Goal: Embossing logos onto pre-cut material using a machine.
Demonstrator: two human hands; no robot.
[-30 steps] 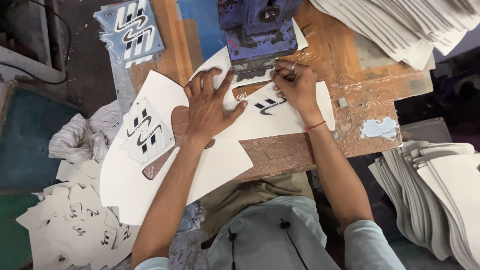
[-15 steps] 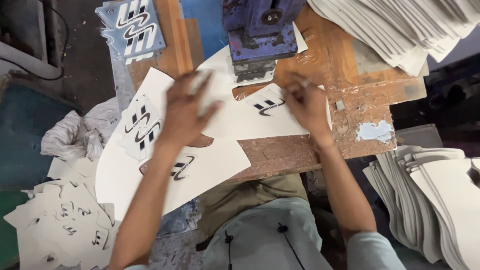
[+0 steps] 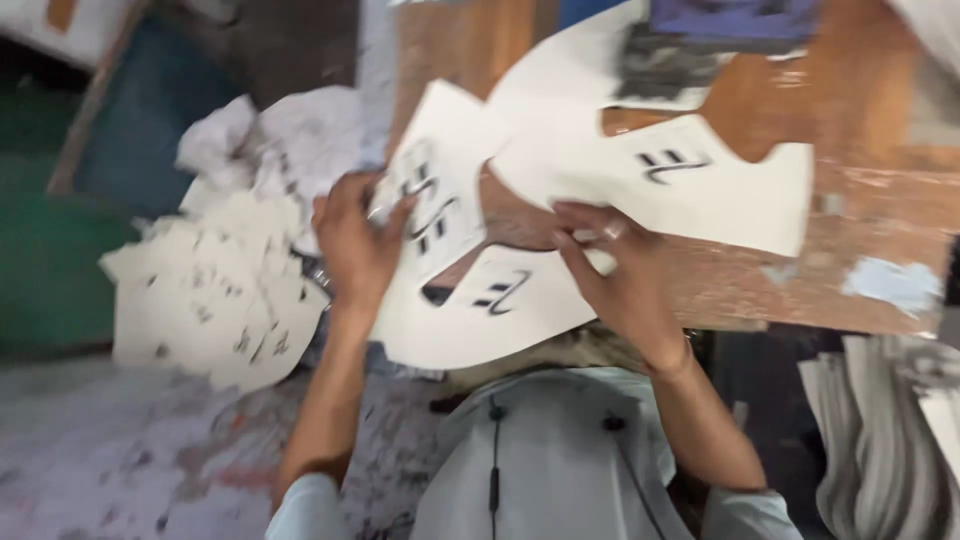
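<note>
Little open room at the near edge of the bench

White cut sheets (image 3: 470, 310) overhung the wooden bench's (image 3: 880, 230) near edge between the left hand (image 3: 355, 245) and right hand (image 3: 615, 275). A blue machine (image 3: 730, 20) blocked the far edge. Bare wood lay free toward the right edge. A pile of cut pieces (image 3: 210, 290) crowded the left side.

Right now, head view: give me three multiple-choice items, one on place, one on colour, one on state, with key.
1. Where is the heap of white cut sheets with black marks?
A. beside the left hand
B. on the worn wooden bench
C. under the right hand

2. What colour are the marks on the white sheets?
A. red
B. black
C. green

3. What is the left hand doing?
A. hanging free
B. gripping a white sheet
C. pressing flat on the bench

Key: 1 A, heap lies left of it; 2 B, dark strokes; 3 B, fingers curl round its edge.
</note>
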